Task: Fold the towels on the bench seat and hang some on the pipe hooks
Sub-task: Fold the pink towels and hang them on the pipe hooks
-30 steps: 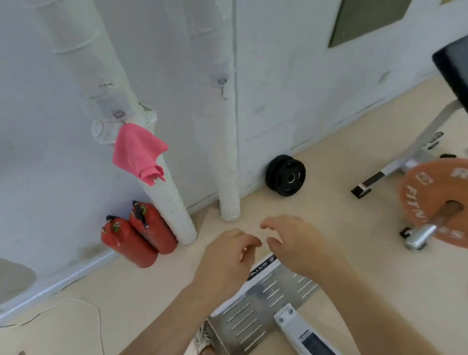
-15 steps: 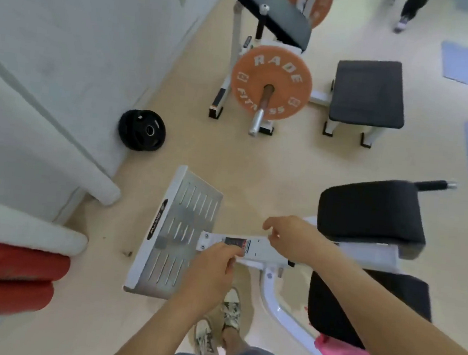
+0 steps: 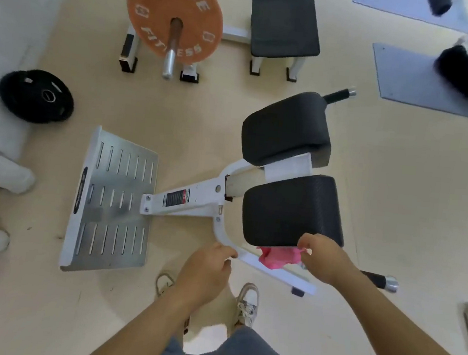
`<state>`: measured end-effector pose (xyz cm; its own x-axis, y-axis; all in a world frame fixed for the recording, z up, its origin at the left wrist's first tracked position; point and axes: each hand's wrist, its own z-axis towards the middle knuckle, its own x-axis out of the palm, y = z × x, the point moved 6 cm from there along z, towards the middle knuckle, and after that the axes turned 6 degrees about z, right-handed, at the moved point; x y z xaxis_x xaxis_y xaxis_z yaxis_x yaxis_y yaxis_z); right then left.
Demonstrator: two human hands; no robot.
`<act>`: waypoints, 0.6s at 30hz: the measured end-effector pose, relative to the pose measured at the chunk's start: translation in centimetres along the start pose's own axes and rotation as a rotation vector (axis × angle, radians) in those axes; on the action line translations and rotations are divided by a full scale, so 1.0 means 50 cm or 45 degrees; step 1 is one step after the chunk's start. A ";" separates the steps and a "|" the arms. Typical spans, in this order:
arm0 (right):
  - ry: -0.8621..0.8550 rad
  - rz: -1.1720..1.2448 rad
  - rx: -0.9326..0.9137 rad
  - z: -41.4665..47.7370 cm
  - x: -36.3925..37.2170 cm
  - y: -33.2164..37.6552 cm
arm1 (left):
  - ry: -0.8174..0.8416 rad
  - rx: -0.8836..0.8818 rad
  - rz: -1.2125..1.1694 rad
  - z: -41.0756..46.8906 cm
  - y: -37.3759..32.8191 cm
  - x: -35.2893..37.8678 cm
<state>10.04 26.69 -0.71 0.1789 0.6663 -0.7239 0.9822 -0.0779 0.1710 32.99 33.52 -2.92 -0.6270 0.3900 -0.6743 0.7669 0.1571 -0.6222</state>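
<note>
Left hand (image 3: 207, 269) close by, fingers loosely curled, holding nothing. Right hand (image 3: 326, 257) at pink towel (image 3: 275, 258), fingers bent; grip hard to tell. Towel half hidden under black seat pad (image 3: 292, 208). Beyond: metal foot plate (image 3: 113, 203), orange weight plate (image 3: 157, 12).

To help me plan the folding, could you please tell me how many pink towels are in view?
1. A crumpled pink cloth towel shows beneath the near black padded cushion, its edge pinched by the right hand; others may be hidden under the cushions.

black pad (image 3: 292, 208), white frame (image 3: 275, 273) crowd pink towel (image 3: 275, 258)
</note>
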 end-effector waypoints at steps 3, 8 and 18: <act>-0.044 -0.058 0.034 -0.006 0.018 -0.092 | 0.015 0.006 -0.005 0.015 -0.045 0.077; 0.029 -0.239 0.045 0.008 0.050 -0.240 | 0.049 -0.065 0.011 0.040 -0.134 0.245; 0.098 -0.038 -0.388 0.062 0.118 -0.310 | 0.087 -0.259 0.315 0.116 -0.247 0.439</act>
<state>-3.97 29.52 -9.69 0.1337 0.7201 -0.6809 0.9223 0.1609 0.3513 8.97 34.88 -12.35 -0.4126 0.4978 -0.7629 0.9109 0.2250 -0.3458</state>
